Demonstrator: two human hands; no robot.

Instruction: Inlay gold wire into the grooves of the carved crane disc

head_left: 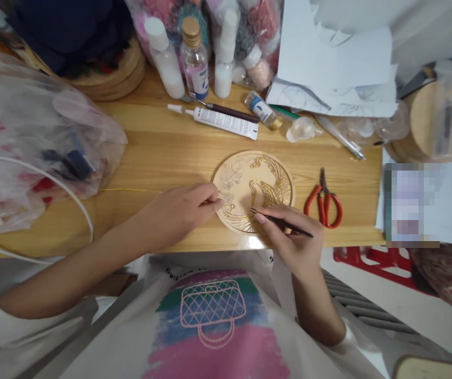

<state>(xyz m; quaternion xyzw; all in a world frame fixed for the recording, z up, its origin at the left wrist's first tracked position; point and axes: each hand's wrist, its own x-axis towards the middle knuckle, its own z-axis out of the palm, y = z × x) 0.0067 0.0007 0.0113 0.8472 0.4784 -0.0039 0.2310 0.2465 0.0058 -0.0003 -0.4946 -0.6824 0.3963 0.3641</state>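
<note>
A round wooden plaque [236, 168] lies on the table, with a bird and feathery curls outlined in gold wire; part of the drawing at its left shows only as dark lines. My left hand [198, 205] is at the plaque's left edge, thumb and forefinger pinched on a thin gold wire [131, 189] that trails off leftward over the table. Dark tweezers [289, 225] are gripped in my right hand [295, 234], their tips over the lower middle of the plaque. To the right lie red-handled pliers [323, 202], apart from my hand.
Behind the plaque lie a white glue tube [226, 123] and a small labelled bottle [261, 109]. Several bottles stand farther back, among them a gold-capped one [195, 63]. A plastic bag [32, 137] and white cable [71, 195] occupy the left; papers [336, 68] lie back right.
</note>
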